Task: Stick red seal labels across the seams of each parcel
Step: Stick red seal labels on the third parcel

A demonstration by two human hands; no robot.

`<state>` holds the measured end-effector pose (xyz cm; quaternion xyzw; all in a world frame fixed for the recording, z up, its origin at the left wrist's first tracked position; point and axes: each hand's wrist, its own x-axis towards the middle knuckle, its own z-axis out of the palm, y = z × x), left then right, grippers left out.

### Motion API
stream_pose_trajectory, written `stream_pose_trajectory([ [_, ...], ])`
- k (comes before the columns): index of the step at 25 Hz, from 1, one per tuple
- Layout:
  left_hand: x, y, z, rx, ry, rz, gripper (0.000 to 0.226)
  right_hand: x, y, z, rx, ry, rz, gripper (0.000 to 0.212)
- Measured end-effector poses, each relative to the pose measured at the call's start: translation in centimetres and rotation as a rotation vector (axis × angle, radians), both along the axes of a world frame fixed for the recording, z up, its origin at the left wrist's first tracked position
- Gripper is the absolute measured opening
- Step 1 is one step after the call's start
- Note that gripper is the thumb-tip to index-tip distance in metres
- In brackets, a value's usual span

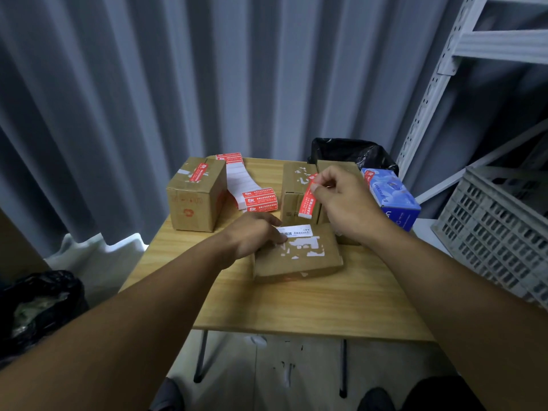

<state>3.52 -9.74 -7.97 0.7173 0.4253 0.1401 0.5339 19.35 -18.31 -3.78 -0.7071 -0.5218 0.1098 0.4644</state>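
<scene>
A flat brown parcel [299, 256] with torn white label scraps lies in the middle of the wooden table [296, 310]. My left hand [255, 232] rests on its left end, fingers pressed down on it. My right hand [341, 197] hovers above the parcel's far side and pinches a red seal label [307, 200] that hangs down from thumb and finger. A strip of red labels on white backing [252, 194] lies at the back. A taller box [195, 194] at the left carries a red label on top.
More cardboard boxes [299, 185] and a blue box [391, 194] stand at the back right. A black bin bag [353, 152] sits behind them, another [38, 307] on the floor at left. A grey plastic crate [504, 232] and metal shelving [439, 84] are at right.
</scene>
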Motion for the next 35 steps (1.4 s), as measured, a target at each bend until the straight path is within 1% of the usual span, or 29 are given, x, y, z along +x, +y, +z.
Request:
stream_pose_trajectory([
  [4, 0.2, 0.4, -0.7, 0.003, -0.057, 0.089, 0.039, 0.1, 0.4, -0.6, 0.018, 0.009, 0.007, 0.01],
  [9, 0.4, 1.1, -1.5, -0.011, -0.066, 0.104, 0.042, 0.3, 1.0, -1.4, 0.0, 0.043, 0.021, 0.008],
  [10, 0.5, 1.1, -1.5, 0.027, -0.078, 0.122, 0.039, 0.4, 1.1, -1.5, 0.001, 0.045, 0.02, 0.008],
  [12, 0.8, 0.8, -1.0, 0.165, -0.162, 0.202, 0.029, 0.5, 1.2, -1.6, 0.006, 0.047, 0.012, 0.007],
  [14, 1.3, 0.4, -0.2, 0.305, -0.211, 0.283, 0.034, 0.5, 1.4, -1.8, 0.012, 0.056, 0.003, 0.006],
  [16, 1.8, -0.2, 0.7, 0.388, -0.155, 0.289, 0.044, 0.5, 1.6, -1.8, 0.027, 0.069, 0.002, 0.006],
  [20, 2.6, -0.9, 1.2, 0.33, -0.036, 0.261, 0.05, 0.4, 1.7, -1.5, 0.06, 0.09, 0.003, 0.012],
  [22, 2.5, -1.0, 1.3, 0.278, -0.072, 0.282, 0.045, 0.4, 1.6, -1.5, 0.06, 0.101, 0.007, 0.011],
  [25, 2.3, -1.2, 1.5, 0.156, -0.185, 0.328, 0.023, 0.5, 1.4, -1.5, 0.073, 0.113, 0.002, 0.009],
  [26, 2.1, -1.4, 1.6, 0.129, -0.21, 0.341, 0.02, 0.5, 1.3, -1.5, 0.084, 0.112, -0.012, 0.009],
  [28, 1.9, -1.4, 1.4, 0.09, -0.267, 0.362, 0.02, 0.5, 1.2, -1.7, 0.103, 0.117, -0.059, 0.01],
  [31, 1.7, -1.6, 1.3, 0.049, -0.322, 0.365, 0.021, 0.2, 0.8, -2.2, 0.139, 0.183, -0.131, 0.015],
  [33, 1.4, -1.6, 1.1, 0.065, -0.319, 0.339, 0.022, 0.0, 0.5, -2.6, 0.162, 0.227, -0.159, 0.019],
  [35, 1.0, -1.6, 1.0, 0.078, -0.304, 0.297, 0.02, -0.2, 0.3, -3.1, 0.153, 0.245, -0.183, 0.019],
])
